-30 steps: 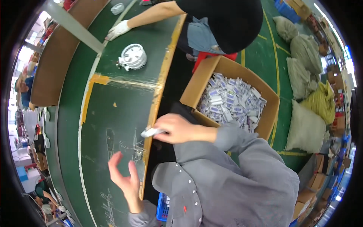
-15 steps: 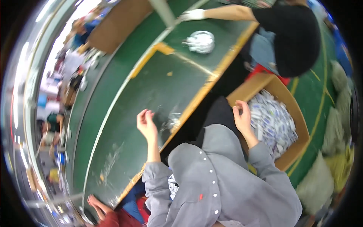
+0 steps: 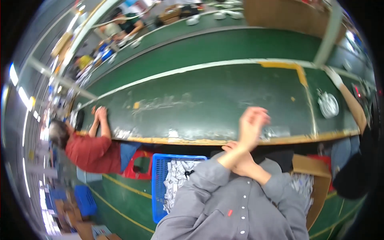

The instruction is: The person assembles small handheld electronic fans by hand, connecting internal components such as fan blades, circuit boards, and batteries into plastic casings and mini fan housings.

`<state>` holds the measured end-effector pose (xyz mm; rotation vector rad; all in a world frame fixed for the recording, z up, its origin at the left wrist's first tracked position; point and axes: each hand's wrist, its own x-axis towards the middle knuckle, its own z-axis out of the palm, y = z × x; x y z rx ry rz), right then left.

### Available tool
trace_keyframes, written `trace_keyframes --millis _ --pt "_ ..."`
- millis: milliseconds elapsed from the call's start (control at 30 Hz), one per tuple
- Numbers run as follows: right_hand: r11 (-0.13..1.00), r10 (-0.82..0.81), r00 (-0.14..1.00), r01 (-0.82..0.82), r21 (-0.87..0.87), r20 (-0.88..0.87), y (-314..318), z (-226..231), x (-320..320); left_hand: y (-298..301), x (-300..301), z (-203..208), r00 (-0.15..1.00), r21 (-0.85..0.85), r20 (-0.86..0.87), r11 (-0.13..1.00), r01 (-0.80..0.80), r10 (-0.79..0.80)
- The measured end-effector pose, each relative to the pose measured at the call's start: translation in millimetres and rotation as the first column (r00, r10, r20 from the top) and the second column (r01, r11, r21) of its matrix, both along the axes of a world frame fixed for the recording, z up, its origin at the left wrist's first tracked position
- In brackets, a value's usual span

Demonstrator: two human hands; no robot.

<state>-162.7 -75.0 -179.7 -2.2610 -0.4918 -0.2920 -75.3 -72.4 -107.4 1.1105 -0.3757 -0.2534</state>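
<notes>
My left hand [image 3: 252, 125] is raised over the near edge of the green workbench [image 3: 188, 92]. Its fingers are half curled and slightly blurred, and no object shows in them. Below it, my right hand [image 3: 241, 163] lies across my left wrist, close to my body. The left forearm covers part of that hand, and only some fingertips show past the wrist, so its grip is unclear. A blue crate [image 3: 158, 188] full of small white packets [image 3: 176, 180] is beside my left arm. To my right, an open cardboard box [image 3: 320, 192] holds similar packets.
A coiled clear-and-white bundle [image 3: 329, 105] lies on the bench at the right, near a co-worker's gloved hand [image 3: 333, 76]. At the left, another person in a red shirt [image 3: 90, 150] rests both hands on the bench. A post [image 3: 329, 36] rises at the far right.
My view has swung left, bringing the blue crate and the seated red-shirted person into sight. My hands, apart before, have come together, the left above and the right across its wrist.
</notes>
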Motion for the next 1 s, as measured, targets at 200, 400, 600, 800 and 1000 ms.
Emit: trace_keyframes --millis 200,400,600,800,1000 --pt "0.539 0.22 0.812 0.361 0.761 -0.541 -49 -19 -7 -15 -39 7 0.967 0.174 0.138 0.966 0.19 -0.215" --pt "0.014 0.005 0.989 0.148 0.989 -0.148 -99 -38 -30 -34 -57 7 0.766 0.264 0.624 0.964 -0.023 -0.153" --pt "0.143 0.092 0.75 0.641 0.754 -0.655 -101 36 -40 -30 -82 -4 0.123 0.396 0.903 0.909 0.133 -0.411" --pt "-0.063 -0.598 0.701 0.443 0.894 -0.389 -194 46 -51 -19 -29 -46 0.39 0.727 0.685 0.61 -0.315 -0.615" --pt "0.212 -0.963 0.27 0.76 0.615 -0.001 -303 -27 -38 -56 -24 -60 -0.012 0.791 0.584 0.572 -0.218 -0.812"
